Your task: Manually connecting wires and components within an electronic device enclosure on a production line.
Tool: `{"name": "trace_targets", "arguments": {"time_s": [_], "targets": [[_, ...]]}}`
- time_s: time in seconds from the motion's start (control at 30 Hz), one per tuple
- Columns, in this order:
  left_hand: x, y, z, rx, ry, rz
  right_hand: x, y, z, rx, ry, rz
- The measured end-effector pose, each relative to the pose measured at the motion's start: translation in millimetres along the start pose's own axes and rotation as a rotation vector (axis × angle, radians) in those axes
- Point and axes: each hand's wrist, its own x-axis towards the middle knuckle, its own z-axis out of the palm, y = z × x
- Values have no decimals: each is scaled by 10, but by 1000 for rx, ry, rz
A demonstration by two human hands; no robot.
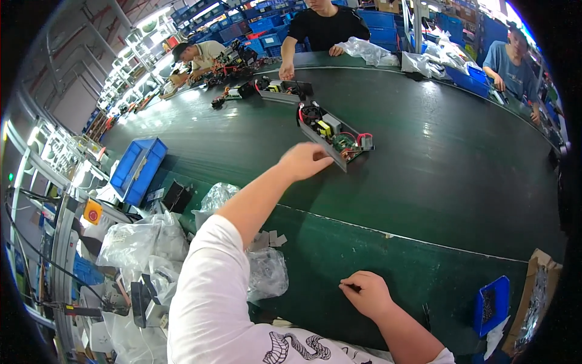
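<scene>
My left hand [305, 161] reaches out over the dark conveyor belt [448, 176], its fingers closed on the near corner of an open-cased electronic unit [335, 155]. A long grey metal side panel, a green circuit board, yellow-wrapped parts and red wires show on this unit. Closer to me, my right hand [367, 295] rests over the green work surface [321, 255] with its fingers curled together. Something small and dark shows at its fingertips, too small to name.
Similar open units [279, 91] lie farther up the belt, near a co-worker in black [330, 27]. A blue bin [159, 151] and plastic bags [142, 242] sit at left. At right are a small blue tray [504, 291] of dark bits and a cardboard box [539, 261].
</scene>
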Motion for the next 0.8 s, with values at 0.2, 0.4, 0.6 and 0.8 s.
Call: {"name": "trace_targets", "arguments": {"time_s": [0.2, 0.4, 0.6, 0.8], "targets": [[430, -555, -140, 939, 517, 394, 25, -7, 21, 9, -7, -70], [789, -500, -138, 1039, 400, 461, 2, -18, -34, 32, -9, -59], [967, -450, -255, 1093, 204, 608, 15, -34, -45, 81, -24, -54], [360, 21, 198, 986, 1, 710, -38, 42, -30, 2, -4, -200]]}}
